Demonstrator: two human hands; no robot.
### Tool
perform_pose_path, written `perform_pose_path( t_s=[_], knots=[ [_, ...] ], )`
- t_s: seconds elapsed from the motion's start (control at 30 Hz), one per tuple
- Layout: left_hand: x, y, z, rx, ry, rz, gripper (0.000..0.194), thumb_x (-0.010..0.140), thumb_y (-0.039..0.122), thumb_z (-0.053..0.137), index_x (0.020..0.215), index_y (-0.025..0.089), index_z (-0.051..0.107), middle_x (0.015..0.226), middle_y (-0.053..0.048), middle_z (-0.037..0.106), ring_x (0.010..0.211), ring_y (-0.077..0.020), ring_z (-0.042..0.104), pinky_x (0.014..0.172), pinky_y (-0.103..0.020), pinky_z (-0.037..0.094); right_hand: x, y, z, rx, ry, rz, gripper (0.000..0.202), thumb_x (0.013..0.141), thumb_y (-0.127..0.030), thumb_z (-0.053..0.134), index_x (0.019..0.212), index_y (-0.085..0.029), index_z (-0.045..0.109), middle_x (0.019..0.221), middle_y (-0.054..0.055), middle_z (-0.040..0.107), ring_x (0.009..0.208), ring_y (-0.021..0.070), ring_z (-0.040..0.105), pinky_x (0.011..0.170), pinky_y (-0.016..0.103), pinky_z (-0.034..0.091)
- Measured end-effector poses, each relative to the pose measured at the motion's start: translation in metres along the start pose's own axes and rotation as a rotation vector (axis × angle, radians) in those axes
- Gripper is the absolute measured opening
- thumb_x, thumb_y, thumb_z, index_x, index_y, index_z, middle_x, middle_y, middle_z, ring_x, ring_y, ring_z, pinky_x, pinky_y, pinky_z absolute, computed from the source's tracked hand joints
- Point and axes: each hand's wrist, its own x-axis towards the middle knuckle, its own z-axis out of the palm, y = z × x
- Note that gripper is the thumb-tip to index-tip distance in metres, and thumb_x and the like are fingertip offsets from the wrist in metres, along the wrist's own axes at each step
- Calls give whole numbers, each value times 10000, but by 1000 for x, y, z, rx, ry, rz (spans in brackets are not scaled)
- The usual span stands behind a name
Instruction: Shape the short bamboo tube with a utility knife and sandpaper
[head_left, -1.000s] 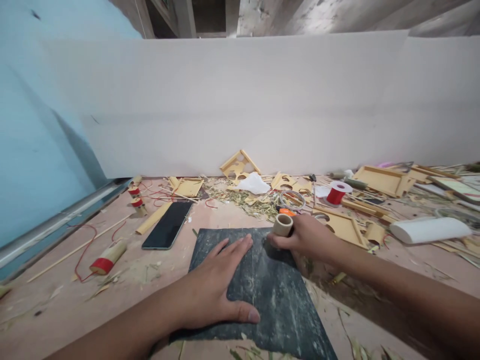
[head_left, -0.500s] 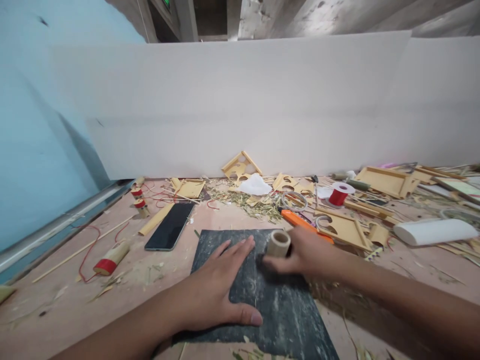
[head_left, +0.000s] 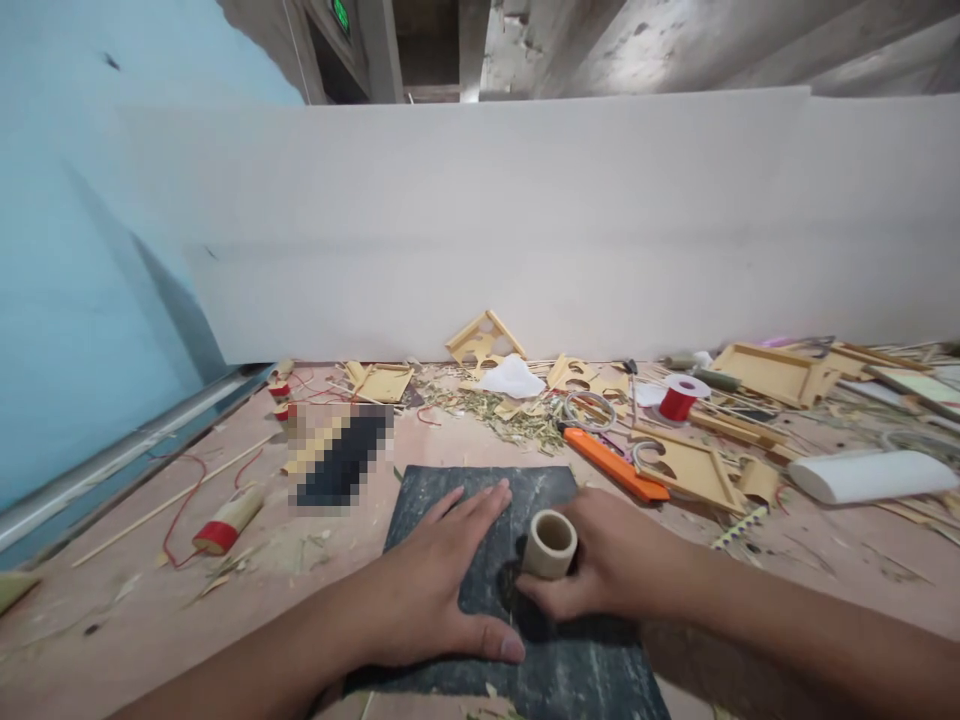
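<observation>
A dark, dusty sheet, perhaps sandpaper (head_left: 551, 490), lies flat in front of me. My left hand (head_left: 442, 590) rests on it, fingers stretched out and thumb spread to the side. To its right, my right hand (head_left: 600, 560) is wrapped round a short bamboo tube (head_left: 551, 545). The tube stands almost upright on the sheet, its hollow end facing up. Its lower end is partly hidden by my thumb.
Wood shavings (head_left: 517, 420) lie behind the sheet, beside an orange utility knife (head_left: 615, 463). A red thread spool (head_left: 679, 400), cut wooden panels (head_left: 686, 465) and a white roll (head_left: 874, 475) are on the right. A red-banded bamboo tube (head_left: 229, 520) lies left. A white board (head_left: 480, 220) stands behind.
My right hand has drawn the bamboo tube toward me across the dark sheet. My left hand stays in place. The view has tilted slightly upward.
</observation>
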Motion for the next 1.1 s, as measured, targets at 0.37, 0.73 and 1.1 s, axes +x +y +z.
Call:
perform_pose_path(
  t_s=[0.37,0.73,1.1],
  knots=[
    [-1,0,-1,10,1,19,1209,809,808,694,1687,215,112,1731,-147,130,1586,-399,108,1282,-596,142,-1,-6,-2,-105,131,191,372,752,-510,693,602,-219,518,562,-9,554,536,147,479,488,261,297],
    [0,2,-1,28,-23,-26,1243,794,832,683,1686,182,111,1732,-157,118,1586,-421,75,1273,-618,154,-2,-3,-4,-137,219,196,346,778,-479,701,619,-210,553,576,-1,574,554,156,498,498,261,312],
    [0,5,-5,0,-22,-23,1224,793,812,703,1685,192,140,1736,-147,117,1584,-423,79,1278,-617,141,8,24,-33,-136,402,200,308,819,-505,676,734,-216,610,691,35,646,641,195,552,568,284,347]
  ],
)
